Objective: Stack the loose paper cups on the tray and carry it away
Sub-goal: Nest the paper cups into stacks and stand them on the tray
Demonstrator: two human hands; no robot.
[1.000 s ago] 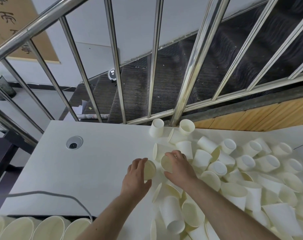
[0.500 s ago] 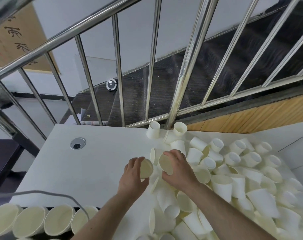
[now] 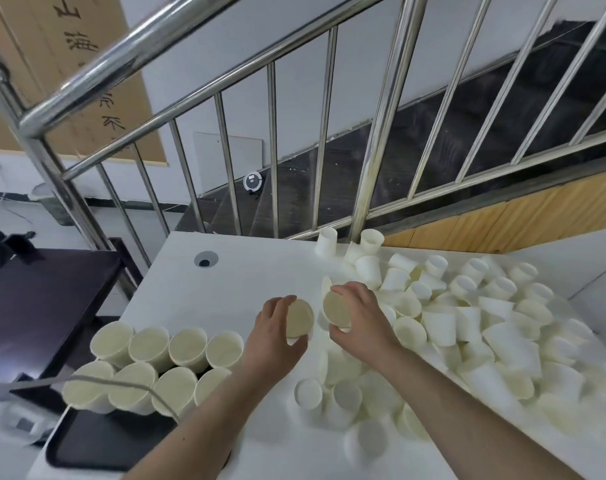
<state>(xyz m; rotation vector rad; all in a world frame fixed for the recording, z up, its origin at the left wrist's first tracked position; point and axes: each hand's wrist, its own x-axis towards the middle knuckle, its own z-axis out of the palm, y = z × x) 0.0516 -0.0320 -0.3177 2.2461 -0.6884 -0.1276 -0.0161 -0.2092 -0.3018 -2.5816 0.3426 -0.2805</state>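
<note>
Cups: one in each of the hands, L [image 3: 273, 336] & R [image 3: 363, 318].

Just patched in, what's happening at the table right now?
A person is sorting paper cups with bare hands. The left hand grips one cup and the right hand grips another cup, their open mouths turned toward each other just above the white table. A big heap of loose cups covers the table's right side. Rows of stacked cups already lie on the dark tray at lower left. The tray has not been lifted.
</note>
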